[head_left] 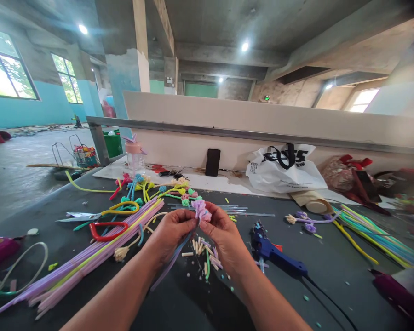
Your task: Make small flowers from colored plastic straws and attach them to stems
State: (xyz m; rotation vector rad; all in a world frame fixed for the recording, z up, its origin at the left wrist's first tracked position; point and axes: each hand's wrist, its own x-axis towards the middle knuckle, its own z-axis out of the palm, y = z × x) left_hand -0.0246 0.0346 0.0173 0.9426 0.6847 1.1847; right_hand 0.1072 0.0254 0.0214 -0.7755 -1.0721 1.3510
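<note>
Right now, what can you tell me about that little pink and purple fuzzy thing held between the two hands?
The fuzzy flower is a small curled bundle of soft pipe-cleaner material, pale pink with lilac mixed in. It is held up above the dark table, pinched from both sides: the left hand grips its left side with the fingertips and the right hand its right. A lilac stem appears to run down from it under the left hand toward the table. Short cut pieces lie just below.

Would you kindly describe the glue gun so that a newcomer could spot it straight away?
Start at the dark table and find the right hand, which pinches a pink flower together with the left hand. Just right of that hand lies the glue gun. It is the only solid blue tool, with a black cord trailing away.
</note>
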